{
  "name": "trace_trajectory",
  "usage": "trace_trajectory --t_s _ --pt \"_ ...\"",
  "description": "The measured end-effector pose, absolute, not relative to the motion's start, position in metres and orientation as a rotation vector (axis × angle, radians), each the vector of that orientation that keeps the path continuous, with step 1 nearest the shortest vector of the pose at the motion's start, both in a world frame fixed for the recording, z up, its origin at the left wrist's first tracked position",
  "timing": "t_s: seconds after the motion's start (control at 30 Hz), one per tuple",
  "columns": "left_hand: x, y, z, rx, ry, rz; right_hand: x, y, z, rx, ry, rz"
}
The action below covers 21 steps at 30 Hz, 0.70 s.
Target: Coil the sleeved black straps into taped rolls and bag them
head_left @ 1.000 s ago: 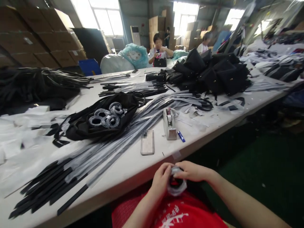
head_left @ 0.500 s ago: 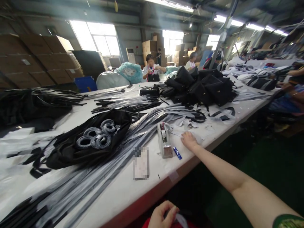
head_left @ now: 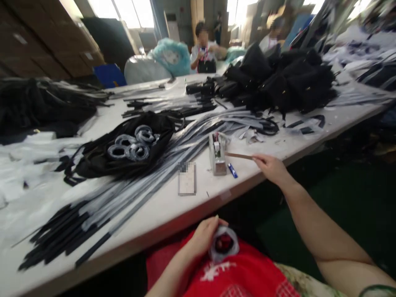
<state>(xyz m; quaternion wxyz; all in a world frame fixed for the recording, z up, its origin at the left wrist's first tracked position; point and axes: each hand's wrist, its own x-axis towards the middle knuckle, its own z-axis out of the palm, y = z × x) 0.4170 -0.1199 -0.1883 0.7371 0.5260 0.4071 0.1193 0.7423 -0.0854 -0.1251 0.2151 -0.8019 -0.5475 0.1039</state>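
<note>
My left hand (head_left: pixel 202 236) sits low over my red shirt, fingers closed round a coiled roll (head_left: pixel 223 244) wrapped in clear film. My right hand (head_left: pixel 271 166) reaches out over the table edge and pinches the end of a brown tape strip (head_left: pixel 239 155). That strip runs back to the grey tape dispenser (head_left: pixel 217 154) on the white table (head_left: pixel 167 206). A blue lighter (head_left: pixel 232 170) lies just right of the dispenser. A phone (head_left: pixel 187 178) lies flat to its left.
A black bag (head_left: pixel 123 150) holds several wrapped coils. Long black and grey straps (head_left: pixel 102 210) fan across the table. A heap of black bags (head_left: pixel 278 82) sits at the far right. Other people (head_left: pixel 204 49) work at the far end, by stacked cartons (head_left: pixel 37 45).
My right hand left the roll, reached to the dispenser and now draws a strip of tape toward me. My left hand kept hold of the roll in my lap.
</note>
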Motion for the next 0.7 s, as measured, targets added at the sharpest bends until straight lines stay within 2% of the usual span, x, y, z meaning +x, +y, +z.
trace_trajectory --t_s 0.17,0.3,0.37,0.5,0.7 --pt "0.419 -0.125 -0.190 0.904 0.899 0.210 0.698 -0.154 -0.118 -1.802 -1.294 0.896" --pt "0.418 -0.127 -0.189 0.897 0.888 0.204 0.662 -0.188 -0.103 -1.693 -1.407 1.139" --pt "0.419 -0.128 -0.187 0.911 0.891 0.224 0.652 -0.197 -0.094 -1.616 -1.594 1.145" --pt "0.419 -0.130 -0.185 0.952 0.873 0.230 0.641 -0.204 -0.081 -1.494 -1.986 0.948" --pt "0.419 -0.130 -0.191 0.958 0.870 0.255 0.615 -0.199 -0.095 -1.308 -2.408 0.773"
